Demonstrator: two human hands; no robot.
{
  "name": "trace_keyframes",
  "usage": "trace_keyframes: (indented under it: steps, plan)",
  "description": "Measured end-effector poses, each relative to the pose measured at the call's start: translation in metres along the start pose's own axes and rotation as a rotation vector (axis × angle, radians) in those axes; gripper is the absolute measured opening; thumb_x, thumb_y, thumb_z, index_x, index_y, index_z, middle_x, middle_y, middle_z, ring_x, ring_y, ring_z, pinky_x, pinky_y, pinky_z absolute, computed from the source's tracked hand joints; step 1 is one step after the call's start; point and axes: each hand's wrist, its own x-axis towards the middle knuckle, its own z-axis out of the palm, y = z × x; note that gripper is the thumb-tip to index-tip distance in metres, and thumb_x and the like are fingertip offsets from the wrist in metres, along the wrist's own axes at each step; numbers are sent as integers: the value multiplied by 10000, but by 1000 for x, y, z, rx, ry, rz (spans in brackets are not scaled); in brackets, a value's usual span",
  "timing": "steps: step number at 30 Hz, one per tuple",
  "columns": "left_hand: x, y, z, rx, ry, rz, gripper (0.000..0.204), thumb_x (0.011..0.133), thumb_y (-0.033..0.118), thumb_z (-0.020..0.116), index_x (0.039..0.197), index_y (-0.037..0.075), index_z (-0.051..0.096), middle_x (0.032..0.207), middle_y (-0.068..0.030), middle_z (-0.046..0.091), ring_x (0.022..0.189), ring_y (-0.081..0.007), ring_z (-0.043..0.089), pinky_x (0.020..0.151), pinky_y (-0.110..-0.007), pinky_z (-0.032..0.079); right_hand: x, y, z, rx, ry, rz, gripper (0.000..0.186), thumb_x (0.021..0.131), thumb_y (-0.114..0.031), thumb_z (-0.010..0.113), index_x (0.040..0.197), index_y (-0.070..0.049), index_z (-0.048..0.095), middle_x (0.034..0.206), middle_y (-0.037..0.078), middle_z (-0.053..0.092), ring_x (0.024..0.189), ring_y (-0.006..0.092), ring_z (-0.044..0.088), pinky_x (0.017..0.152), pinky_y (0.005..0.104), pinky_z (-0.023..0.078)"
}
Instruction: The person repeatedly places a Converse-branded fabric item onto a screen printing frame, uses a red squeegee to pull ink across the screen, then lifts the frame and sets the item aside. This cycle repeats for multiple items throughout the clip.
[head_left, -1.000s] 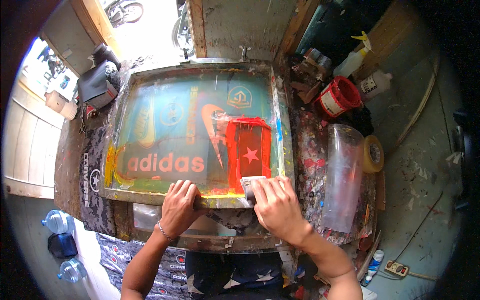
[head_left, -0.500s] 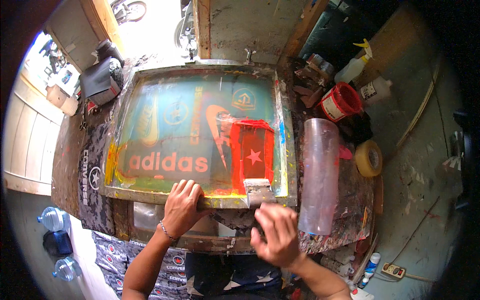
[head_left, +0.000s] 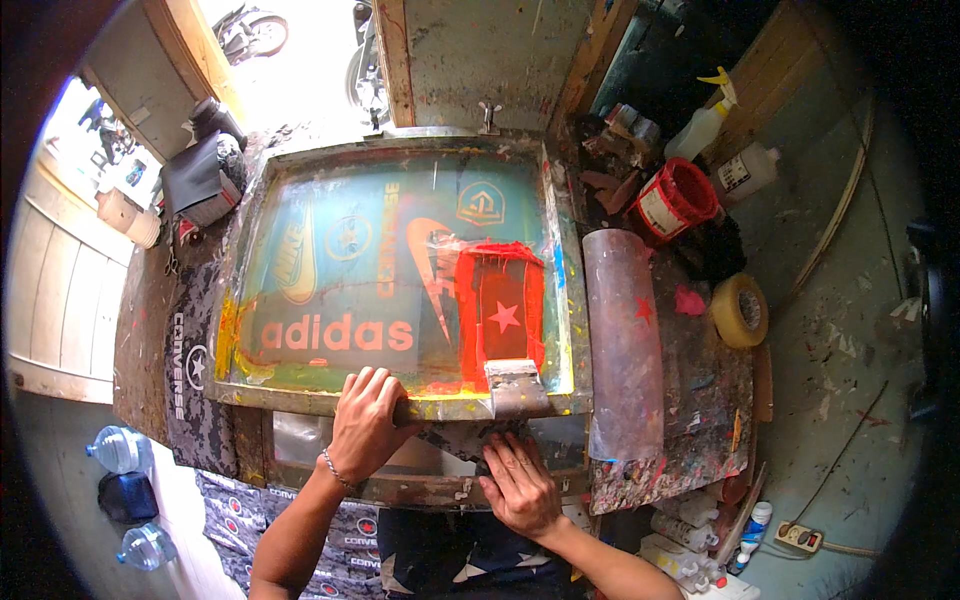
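My left hand (head_left: 370, 425) has its fingers curled over the near edge of a screen-printing frame (head_left: 300, 396). The mesh (head_left: 340, 270) is bluish green with several printed designs, and a red ink patch (head_left: 500, 260) surrounds a star at its right. A squeegee (head_left: 518, 392) rests against the near edge, on the lower end of the red patch; neither hand touches it. My right hand (head_left: 518, 485) lies with fingers extended on dark patterned fabric (head_left: 462, 440) just in front of the frame. Its fingertips reach toward the underside of the frame, where the fabric is partly hidden.
Right of the frame lie a long clear plastic piece (head_left: 625, 370) and a tape roll (head_left: 740, 311). Behind them stand a red ink tub (head_left: 678, 205), a spray bottle (head_left: 698, 130) and a white bottle (head_left: 745, 172). Patterned fabric (head_left: 200, 370) lies left; water bottles (head_left: 122, 450) stand below.
My right hand has moved down and left from near the squeegee handle, onto the dark fabric in front of the frame. My left hand keeps its hold on the frame edge.
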Motion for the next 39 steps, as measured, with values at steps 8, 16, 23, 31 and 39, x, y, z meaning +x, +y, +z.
trace_keyframes:
  steps: [8, 16, 23, 31, 39]
  plan:
    - [0, 0, -1, -13, 10, 9, 521, 603, 244, 930, 949, 60, 587, 958, -108, 566, 981, -317, 558, 874, -428, 436, 2, 1, -1, 10, -25, 3, 446, 932, -182, 679, 1316, 41, 640, 1370, 218, 628, 1307, 376, 586, 1117, 519, 450]
    - [2, -2, -1, -1, -26, 9, 515, 618, 242, 920, 948, 64, 568, 958, -104, 559, 977, -313, 551, 873, -425, 436, 12, -7, -17, 111, 35, 11, 451, 910, -165, 704, 1306, 40, 640, 1357, 215, 631, 1277, 399, 593, 1088, 515, 466]
    - [1, -5, -1, 11, -38, 8, 535, 630, 261, 914, 967, 65, 549, 972, -107, 554, 985, -314, 546, 868, -422, 438, 72, 10, -67, -121, 39, -33, 513, 835, -136, 768, 1300, 5, 605, 1285, 195, 613, 1227, 374, 572, 1071, 491, 450]
    - [1, -5, -1, 5, -2, 34, 537, 641, 287, 914, 955, 69, 537, 955, -97, 541, 968, -309, 545, 870, -419, 442, 161, 37, -86, -296, -291, -134, 379, 842, -24, 594, 1209, 62, 559, 1089, 214, 632, 1066, 362, 619, 979, 467, 491]
    - [1, -8, 1, -13, -5, 19, 532, 642, 291, 914, 956, 65, 548, 949, -102, 543, 970, -310, 547, 868, -420, 444, 145, 41, -71, -399, -166, -201, 166, 921, -77, 571, 1066, -2, 602, 1018, 167, 613, 994, 316, 596, 850, 446, 484]
